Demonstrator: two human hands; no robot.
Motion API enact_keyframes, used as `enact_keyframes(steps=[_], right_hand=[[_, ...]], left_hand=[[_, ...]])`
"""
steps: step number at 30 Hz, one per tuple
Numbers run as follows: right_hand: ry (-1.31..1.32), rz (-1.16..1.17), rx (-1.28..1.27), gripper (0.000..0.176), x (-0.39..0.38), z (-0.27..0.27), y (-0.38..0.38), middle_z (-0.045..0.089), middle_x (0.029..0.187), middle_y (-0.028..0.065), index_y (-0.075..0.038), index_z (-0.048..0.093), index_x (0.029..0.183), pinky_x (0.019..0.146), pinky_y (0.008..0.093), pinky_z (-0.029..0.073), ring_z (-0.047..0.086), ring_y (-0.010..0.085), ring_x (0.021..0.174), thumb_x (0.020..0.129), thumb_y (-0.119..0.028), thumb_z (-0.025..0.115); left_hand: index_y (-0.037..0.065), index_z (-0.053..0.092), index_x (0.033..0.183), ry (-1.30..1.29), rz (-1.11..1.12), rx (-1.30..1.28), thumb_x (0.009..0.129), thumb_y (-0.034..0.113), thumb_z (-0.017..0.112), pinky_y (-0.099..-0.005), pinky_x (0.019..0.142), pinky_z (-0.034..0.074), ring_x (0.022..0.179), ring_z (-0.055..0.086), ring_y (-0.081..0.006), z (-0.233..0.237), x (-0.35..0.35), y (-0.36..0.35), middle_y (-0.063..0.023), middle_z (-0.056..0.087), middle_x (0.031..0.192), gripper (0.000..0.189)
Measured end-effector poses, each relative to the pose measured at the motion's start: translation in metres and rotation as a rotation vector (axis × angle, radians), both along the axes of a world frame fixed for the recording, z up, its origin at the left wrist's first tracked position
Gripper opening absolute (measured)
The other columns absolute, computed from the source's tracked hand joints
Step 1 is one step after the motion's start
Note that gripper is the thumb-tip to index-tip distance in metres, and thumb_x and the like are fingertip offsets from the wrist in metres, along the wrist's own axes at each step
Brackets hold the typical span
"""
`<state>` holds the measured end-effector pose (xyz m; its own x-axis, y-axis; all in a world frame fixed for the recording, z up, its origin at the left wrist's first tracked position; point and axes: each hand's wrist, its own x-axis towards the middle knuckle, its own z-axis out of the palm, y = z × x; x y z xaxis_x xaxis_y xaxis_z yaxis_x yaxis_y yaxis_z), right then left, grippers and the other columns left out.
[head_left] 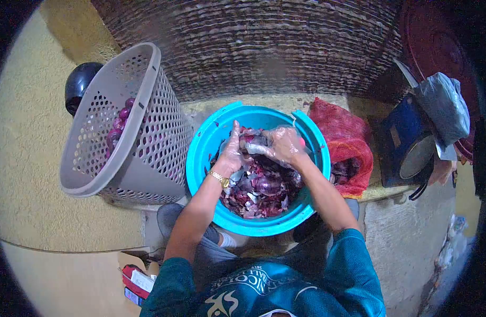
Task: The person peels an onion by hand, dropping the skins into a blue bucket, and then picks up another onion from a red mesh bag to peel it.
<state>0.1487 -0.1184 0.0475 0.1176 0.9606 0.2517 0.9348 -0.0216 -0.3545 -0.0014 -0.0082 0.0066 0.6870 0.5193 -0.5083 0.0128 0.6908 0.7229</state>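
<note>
Left hand (pixel 231 154): wrist bent over teal basin (pixel 201 150); fingers curled against onion (pixel 252 141)
Right hand (pixel 283 146): gloved, angled inward; fingers clamped on same onion
Onion: held between both hands, over peels (pixel 259 196) in basin

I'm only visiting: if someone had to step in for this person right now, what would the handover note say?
Left hand: gloved, closed on an onion over the turquoise basin.
Right hand: gloved, gripping the same onion from the other side.
Basin: heaped with purple skins.
Grey basket, tilted at the left: a few purple onions inside.
Red mesh sack, right of the basin: open, with dark contents that look like more onions.
Done: many skins shed, some onions in the basket.
Left: the onion in hand and, it seems, what the sack holds.
</note>
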Motion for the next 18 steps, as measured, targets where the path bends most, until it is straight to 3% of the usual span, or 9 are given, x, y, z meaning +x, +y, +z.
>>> enact_keyframes(steps=[5,8,10,11,13,15,18], right_hand=[[-0.041,0.013,-0.088,0.057,0.003,-0.004,0.001,0.066,0.077,0.02,-0.01,0.071,0.087,0.073,0.0483,0.049,0.064,0.0387,0.079,0.081,-0.065,0.055],[-0.086,0.067,-0.167,0.06,0.002,0.001,0.003,0.067,0.078,0.0197,-0.01,0.071,0.088,0.074,0.0487,0.051,0.066,0.0381,0.078,0.082,-0.067,0.052],[-0.118,0.108,-0.253,0.065,0.002,-0.001,0.003,0.068,0.078,0.0195,-0.009,0.072,0.089,0.075,0.0493,0.052,0.067,0.0374,0.077,0.081,-0.07,0.05],[-0.107,0.164,-0.252,0.059,0.004,-0.008,0.004,0.068,0.08,0.0197,-0.009,0.072,0.088,0.076,0.0495,0.052,0.067,0.0372,0.078,0.081,-0.064,0.053],[-0.179,0.187,-0.389,0.044,-0.005,0.011,0.001,0.068,0.085,0.0203,-0.008,0.072,0.085,0.079,0.0492,0.052,0.067,0.0371,0.082,0.077,-0.05,0.062],[-0.166,0.199,-0.438,0.045,-0.001,0.001,0.006,0.068,0.086,0.0205,-0.007,0.071,0.085,0.079,0.0487,0.052,0.066,0.0371,0.084,0.075,-0.05,0.063],[-0.153,0.197,-0.445,0.047,0.005,-0.009,0.008,0.068,0.087,0.0206,-0.007,0.071,0.083,0.079,0.0481,0.052,0.066,0.0377,0.085,0.073,-0.052,0.066]], left_hand=[[0.022,0.063,0.111,-0.075,0.016,0.013,0.078,0.082,0.041,-0.0509,0.092,0.036,0.107,0.057,-0.022,-0.009,0.004,0.002,0.001,0.066,0.112,0.072],[0.018,0.059,0.116,-0.122,0.049,-0.092,0.077,0.08,0.046,-0.0511,0.092,0.044,0.108,0.059,-0.026,-0.019,0.004,0.009,-0.0049,0.064,0.115,0.074],[0.015,0.052,0.121,-0.157,0.189,-0.158,0.076,0.076,0.053,-0.0515,0.094,0.048,0.113,0.057,-0.0297,-0.005,0.0,0.002,-0.0119,0.058,0.123,0.076],[0.012,0.046,0.124,-0.236,0.274,-0.167,0.076,0.072,0.058,-0.0538,0.098,0.047,0.116,0.055,-0.0334,-0.004,0.002,0.001,-0.0173,0.052,0.128,0.077],[0.011,0.046,0.124,-0.233,0.292,-0.217,0.077,0.07,0.057,-0.0534,0.098,0.047,0.116,0.055,-0.0348,0.007,-0.001,-0.001,-0.0173,0.052,0.129,0.076],[0.008,0.045,0.124,-0.191,0.396,-0.253,0.081,0.067,0.055,-0.0535,0.098,0.047,0.116,0.054,-0.0383,0.014,0.001,-0.003,-0.0182,0.051,0.129,0.074],[0.006,0.045,0.124,-0.294,0.317,-0.285,0.084,0.064,0.055,-0.0545,0.098,0.047,0.115,0.054,-0.0383,0.006,-0.001,0.001,-0.0184,0.052,0.129,0.071]])
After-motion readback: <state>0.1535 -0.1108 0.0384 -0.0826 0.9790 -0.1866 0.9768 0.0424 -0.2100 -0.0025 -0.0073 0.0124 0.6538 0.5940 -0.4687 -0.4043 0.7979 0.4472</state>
